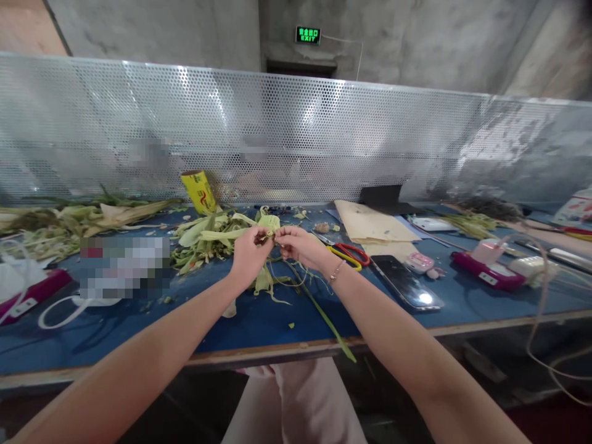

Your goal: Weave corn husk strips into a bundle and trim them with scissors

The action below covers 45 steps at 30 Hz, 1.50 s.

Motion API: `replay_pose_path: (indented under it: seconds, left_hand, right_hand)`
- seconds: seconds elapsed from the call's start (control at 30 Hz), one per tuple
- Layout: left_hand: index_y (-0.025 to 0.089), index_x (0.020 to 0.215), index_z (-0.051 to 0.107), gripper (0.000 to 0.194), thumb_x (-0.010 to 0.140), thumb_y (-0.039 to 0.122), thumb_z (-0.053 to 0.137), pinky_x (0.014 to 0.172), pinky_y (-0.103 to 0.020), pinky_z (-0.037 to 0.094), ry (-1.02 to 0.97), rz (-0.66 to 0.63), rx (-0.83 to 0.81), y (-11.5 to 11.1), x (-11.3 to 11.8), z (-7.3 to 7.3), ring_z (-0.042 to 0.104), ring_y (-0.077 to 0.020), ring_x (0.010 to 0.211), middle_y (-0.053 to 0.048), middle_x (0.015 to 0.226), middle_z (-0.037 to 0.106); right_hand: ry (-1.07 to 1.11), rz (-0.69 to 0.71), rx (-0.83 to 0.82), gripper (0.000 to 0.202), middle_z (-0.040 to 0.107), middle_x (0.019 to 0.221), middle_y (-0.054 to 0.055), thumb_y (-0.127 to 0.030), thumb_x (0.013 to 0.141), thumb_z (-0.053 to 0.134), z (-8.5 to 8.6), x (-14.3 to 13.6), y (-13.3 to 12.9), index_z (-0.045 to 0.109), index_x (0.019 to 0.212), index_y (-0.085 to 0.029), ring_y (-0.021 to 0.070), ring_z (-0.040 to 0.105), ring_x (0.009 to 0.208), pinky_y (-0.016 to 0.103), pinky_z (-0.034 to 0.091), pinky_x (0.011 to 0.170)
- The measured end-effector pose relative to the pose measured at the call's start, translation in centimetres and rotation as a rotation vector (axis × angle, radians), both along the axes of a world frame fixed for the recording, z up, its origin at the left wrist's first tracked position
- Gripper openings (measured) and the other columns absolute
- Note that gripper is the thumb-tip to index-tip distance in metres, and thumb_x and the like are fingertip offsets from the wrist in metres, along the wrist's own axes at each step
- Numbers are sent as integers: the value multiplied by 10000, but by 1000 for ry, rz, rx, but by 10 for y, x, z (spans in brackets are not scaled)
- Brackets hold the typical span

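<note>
My left hand (250, 251) and my right hand (298, 244) meet over the middle of the blue table. Between their pinched fingertips is a pale green husk piece (269, 222), its top standing up above the fingers. Thin strips and a curled husk (264, 280) hang down below the hands. A heap of green husks (197, 242) lies just left of my left hand. One long green strip (326, 317) runs from under my right hand to the table's front edge.
Red and yellow scissors (352, 254), a phone (406, 282) and a magenta power strip (488, 270) lie to the right. Brown paper (372, 223) is behind them. A yellow can (198, 191) stands before the perforated metal screen (296, 135). More husks (69, 223) lie far left.
</note>
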<state>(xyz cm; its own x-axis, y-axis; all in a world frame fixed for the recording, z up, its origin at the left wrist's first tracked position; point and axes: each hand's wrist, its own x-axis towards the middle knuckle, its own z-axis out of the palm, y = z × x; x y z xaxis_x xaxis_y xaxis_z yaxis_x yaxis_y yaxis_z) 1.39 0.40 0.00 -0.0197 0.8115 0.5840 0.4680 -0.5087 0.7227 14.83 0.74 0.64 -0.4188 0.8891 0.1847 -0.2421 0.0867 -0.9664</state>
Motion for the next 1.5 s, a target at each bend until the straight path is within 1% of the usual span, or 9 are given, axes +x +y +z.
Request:
replay_pose_path:
  seconds: [0.23,0.37,0.53,0.63,0.73,0.9,1.03,1.2,1.5]
  left_hand:
    - [150,746,548,145,639,245,525,655,-272,448,-21,-13,-23,4,-2,-2,564,-141,671,-23,719,599]
    - [148,748,547,156,641,261,533,649,-271,447,-31,-19,-39,1,-1,0,565,-139,663,-28,720,598]
    - [151,730,547,138,650,262,532,643,-270,445,-40,-36,-50,0,-1,1,564,-135,643,-25,707,598]
    - [153,719,548,132,658,269,531,641,-273,447,-42,-42,-53,0,-1,1,563,-137,633,-23,690,597]
    - [153,716,551,124,658,262,536,640,-274,447,-32,-35,-63,0,-1,1,564,-138,630,-23,687,600]
    - [152,734,553,145,657,274,553,642,-269,448,-87,-91,-99,-1,0,2,570,-141,656,-24,709,607]
    - [149,736,553,165,644,284,578,633,-265,447,-147,-120,-117,-1,1,2,569,-138,646,-19,691,609]
    - [155,730,554,170,643,296,587,625,-260,444,-175,-140,-140,-2,2,2,566,-134,645,-16,701,615]
    - [155,718,544,150,642,280,580,610,-255,443,-172,-136,-130,0,2,0,558,-128,636,-10,686,598]
  right_hand:
    - [-110,-232,144,252,500,569,-52,-294,530,709,-5,-2,8,540,641,-145,49,442,508,191,368,480]
    - [-162,-296,241,183,512,569,-41,-290,577,667,-5,1,12,584,648,-143,58,438,512,198,385,482]
    - [-280,-402,350,63,515,579,-30,-194,665,571,0,2,9,575,607,-169,67,446,490,210,387,484]
    - [-361,-469,488,128,503,610,-17,-177,705,538,1,2,8,562,580,-178,82,458,517,226,387,512]
    - [-475,-557,705,164,509,642,5,-161,742,514,-1,2,7,559,586,-180,117,490,634,263,409,637]
    - [-624,-636,944,181,566,756,68,-148,810,424,-5,3,7,591,741,-158,160,515,771,291,408,747]
    - [-681,-654,985,183,595,801,82,-156,821,410,-6,4,8,588,777,-157,170,529,802,300,406,778]
    - [-647,-697,926,117,605,826,59,-165,801,442,-6,4,7,556,782,-183,165,539,812,296,405,772]
    - [-646,-667,924,150,568,805,55,-151,822,390,-6,3,8,520,757,-189,159,513,801,286,392,763]
